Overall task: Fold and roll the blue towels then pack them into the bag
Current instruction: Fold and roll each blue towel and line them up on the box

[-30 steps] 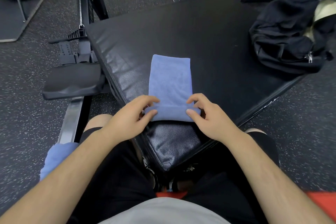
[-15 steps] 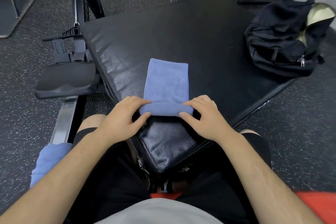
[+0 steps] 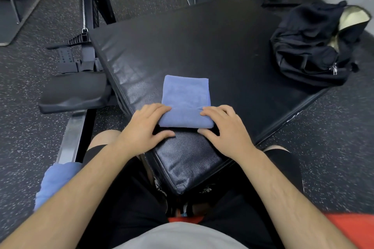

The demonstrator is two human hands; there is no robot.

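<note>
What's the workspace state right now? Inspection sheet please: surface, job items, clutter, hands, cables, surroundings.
Surface: black padded mat, mostly bare.
Job's things: blue towel folded into a strip, near end rolled; black bag unzipped at the mat's far right corner; second blue towel by the left leg.
Clutter: nothing seen on the mat.
Grippers: left hand and right hand each grip one end of the roll.
Cables: thin cable with clip on the left machine.
Surroundings: speckled rubber floor, rowing machine seat.
</note>
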